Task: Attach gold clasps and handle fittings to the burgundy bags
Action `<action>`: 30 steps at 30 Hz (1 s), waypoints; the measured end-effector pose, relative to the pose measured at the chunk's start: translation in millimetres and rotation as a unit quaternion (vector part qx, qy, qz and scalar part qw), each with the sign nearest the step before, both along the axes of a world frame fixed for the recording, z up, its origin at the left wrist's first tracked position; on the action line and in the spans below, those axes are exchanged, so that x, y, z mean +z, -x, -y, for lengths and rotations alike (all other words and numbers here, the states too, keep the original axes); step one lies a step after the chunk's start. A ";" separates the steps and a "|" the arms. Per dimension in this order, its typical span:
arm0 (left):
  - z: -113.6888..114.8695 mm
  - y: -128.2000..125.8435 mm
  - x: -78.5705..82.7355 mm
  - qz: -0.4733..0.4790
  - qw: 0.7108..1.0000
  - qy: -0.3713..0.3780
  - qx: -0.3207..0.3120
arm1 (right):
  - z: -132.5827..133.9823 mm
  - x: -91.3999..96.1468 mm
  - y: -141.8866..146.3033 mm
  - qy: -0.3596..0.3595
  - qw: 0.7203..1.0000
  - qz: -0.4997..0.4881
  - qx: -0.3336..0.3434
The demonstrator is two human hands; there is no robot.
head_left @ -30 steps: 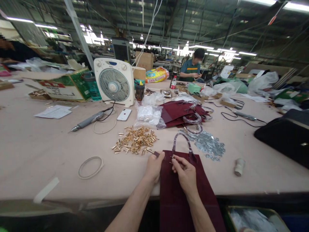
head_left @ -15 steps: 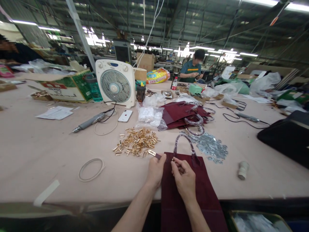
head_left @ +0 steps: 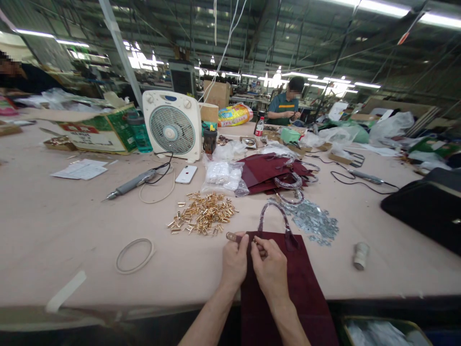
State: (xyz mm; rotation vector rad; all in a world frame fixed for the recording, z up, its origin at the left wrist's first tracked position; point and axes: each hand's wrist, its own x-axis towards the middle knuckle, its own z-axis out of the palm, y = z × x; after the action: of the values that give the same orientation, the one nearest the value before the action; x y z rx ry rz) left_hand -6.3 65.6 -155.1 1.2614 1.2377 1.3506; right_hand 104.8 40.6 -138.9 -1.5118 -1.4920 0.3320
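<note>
A maroon handbag piece (head_left: 288,283) with a plastic-wrapped handle (head_left: 273,206) lies over the table's front edge, beneath my hands. My left hand (head_left: 235,259) is closed on a short maroon strap (head_left: 238,238) whose end carries a gold metal plate (head_left: 231,236). Close beside it, my right hand (head_left: 271,262) pinches a small gold fitting (head_left: 254,240) at the bag's top edge. How far the fitting sits on the strap is hidden by my fingers. Past my hands lie a pile of gold fittings (head_left: 205,214) and a pile of small grey metal plates (head_left: 313,221).
Stacked maroon bag pieces (head_left: 262,170) and a clear bag of white packets (head_left: 223,175) lie farther back. To the left are a grey electric screwdriver (head_left: 131,185), a phone (head_left: 186,174), a fan (head_left: 172,125) and a tape ring (head_left: 135,255). A thread spool (head_left: 360,255) stands right. Another person (head_left: 286,103) sits opposite.
My hands have drawn closer together, and the strap's gold-plated end has tilted and dropped slightly. The right hand has shifted a little left with the small fitting.
</note>
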 end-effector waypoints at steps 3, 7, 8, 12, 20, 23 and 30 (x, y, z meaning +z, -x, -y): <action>1.0 -0.5 0.2 -0.007 1.000 -0.005 0.000 | -0.7 4.9 2.4 0.000 1.000 0.029 -0.001; 1.6 -0.1 -1.5 -0.003 1.000 -0.009 0.010 | -1.7 4.9 2.4 0.006 0.999 0.036 0.006; 1.7 0.0 -1.8 -0.003 1.000 -0.010 0.013 | -2.0 3.3 1.8 0.006 0.999 0.033 0.009; 0.1 0.0 -2.7 -0.007 1.000 -0.015 0.007 | -4.7 -4.2 -3.5 0.009 1.000 0.016 0.015; -3.6 -3.1 -4.6 0.023 1.000 0.002 0.008 | 1.3 -14.0 -16.1 0.119 0.970 -0.204 0.057; -0.6 -3.7 -0.8 0.015 0.999 0.032 0.024 | -1.1 -15.5 -22.2 0.128 0.975 -0.168 0.061; 3.7 0.8 16.3 0.074 0.997 0.025 -0.013 | -54.2 22.4 2.4 -0.016 0.989 -0.006 0.144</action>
State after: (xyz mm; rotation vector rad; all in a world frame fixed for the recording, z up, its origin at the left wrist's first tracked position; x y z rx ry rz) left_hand -7.1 61.9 -138.8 1.1183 1.1417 1.3612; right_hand 102.4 94.8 -116.5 -1.2658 -1.7019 0.4830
